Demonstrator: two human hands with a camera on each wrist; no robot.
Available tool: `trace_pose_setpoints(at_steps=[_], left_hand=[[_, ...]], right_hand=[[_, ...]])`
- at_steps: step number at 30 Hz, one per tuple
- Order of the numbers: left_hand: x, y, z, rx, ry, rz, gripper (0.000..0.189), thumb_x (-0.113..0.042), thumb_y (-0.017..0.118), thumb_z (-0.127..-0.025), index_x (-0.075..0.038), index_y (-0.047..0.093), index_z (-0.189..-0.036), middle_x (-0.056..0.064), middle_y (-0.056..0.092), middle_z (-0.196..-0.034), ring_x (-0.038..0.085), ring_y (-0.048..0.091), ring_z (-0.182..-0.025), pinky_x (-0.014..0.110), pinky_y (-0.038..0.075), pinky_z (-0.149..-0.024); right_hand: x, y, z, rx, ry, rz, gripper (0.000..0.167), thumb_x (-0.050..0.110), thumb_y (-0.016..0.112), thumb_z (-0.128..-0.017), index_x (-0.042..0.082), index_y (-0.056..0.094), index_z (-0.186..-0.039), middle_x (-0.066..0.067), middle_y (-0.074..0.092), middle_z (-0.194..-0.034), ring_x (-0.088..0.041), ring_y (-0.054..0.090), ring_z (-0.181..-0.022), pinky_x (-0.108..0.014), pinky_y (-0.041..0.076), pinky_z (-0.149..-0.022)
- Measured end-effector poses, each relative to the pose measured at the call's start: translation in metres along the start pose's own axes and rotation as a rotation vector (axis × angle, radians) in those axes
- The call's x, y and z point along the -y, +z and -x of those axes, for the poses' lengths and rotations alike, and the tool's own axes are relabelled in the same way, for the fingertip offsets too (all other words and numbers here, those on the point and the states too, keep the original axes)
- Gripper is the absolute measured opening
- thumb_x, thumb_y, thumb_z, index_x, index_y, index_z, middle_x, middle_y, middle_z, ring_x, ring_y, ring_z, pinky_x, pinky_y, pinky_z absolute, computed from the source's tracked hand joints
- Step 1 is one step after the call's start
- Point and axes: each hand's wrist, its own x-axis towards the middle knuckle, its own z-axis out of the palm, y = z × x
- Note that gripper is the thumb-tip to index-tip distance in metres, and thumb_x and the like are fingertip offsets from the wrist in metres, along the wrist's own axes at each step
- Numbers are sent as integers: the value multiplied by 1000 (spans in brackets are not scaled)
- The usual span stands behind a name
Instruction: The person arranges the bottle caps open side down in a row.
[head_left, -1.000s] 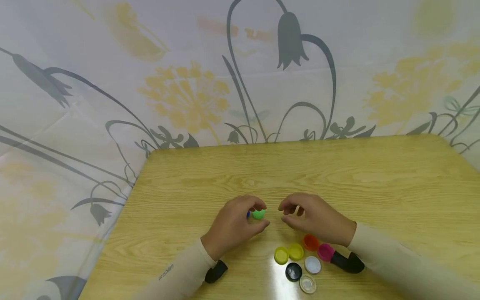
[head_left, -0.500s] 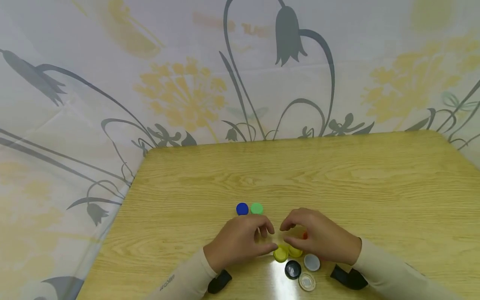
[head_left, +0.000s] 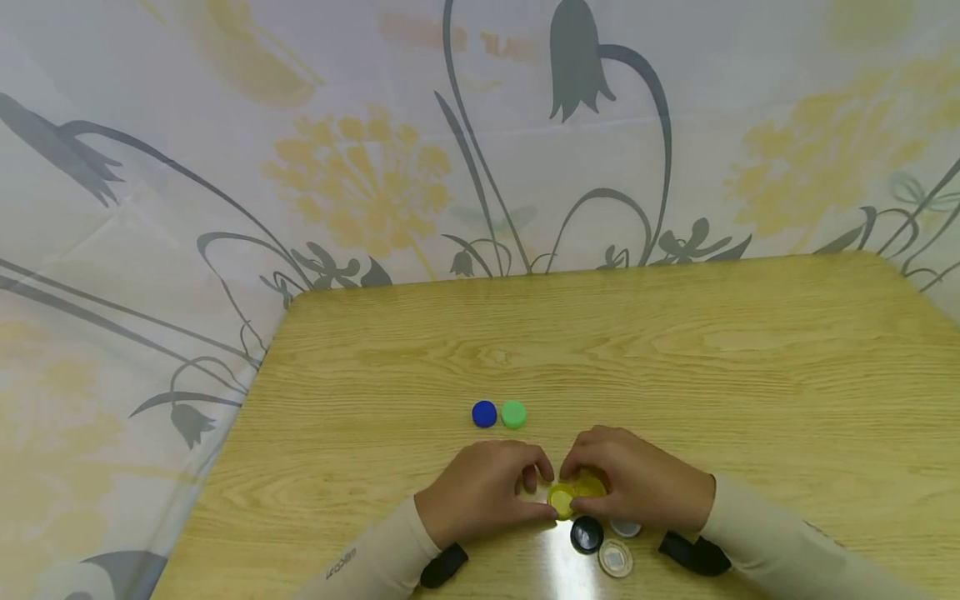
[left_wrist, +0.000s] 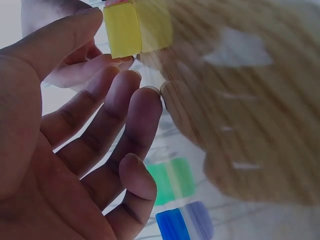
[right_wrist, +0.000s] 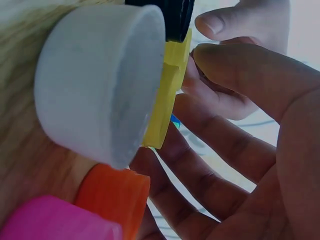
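My left hand (head_left: 487,492) has its thumb and fingers loosely curved, with the fingertips right at the left rim of a yellow bottle cap (head_left: 561,502). From the other side my right hand (head_left: 645,479) arches over a second yellow cap (head_left: 590,485), its thumb tip between the two caps. Neither hand shows a firm pinch. In the right wrist view, a white cap (right_wrist: 95,85), an orange cap (right_wrist: 115,197) and a pink cap (right_wrist: 55,222) lie close by the right fingers; the head view hides the orange and pink ones under that hand.
A blue cap (head_left: 484,414) and a green cap (head_left: 513,414) lie side by side beyond the hands. Nearer the body are a black cap (head_left: 587,535) and a beige cap (head_left: 616,558). A flower-print cloth (head_left: 360,183) hangs behind the wooden table (head_left: 675,333).
Both hands have come back from the blue and green caps toward the body, down to the yellow caps. The blue and green caps are now uncovered; the orange and pink ones became hidden.
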Motion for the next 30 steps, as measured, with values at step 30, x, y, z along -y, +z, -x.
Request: trace_pose_setpoints(at_steps=[30], left_hand=[[-3,1,-2,44,-48,42,26,-41,80,-84,-20,74,-99,-19,62,-74,-8,50,-67,12,42,-63]], right_hand=[[0,5,0,3,7,29,14,30,78,-87,22,73,-98,17,63,-94,0,48,-85,-19,45,-71]])
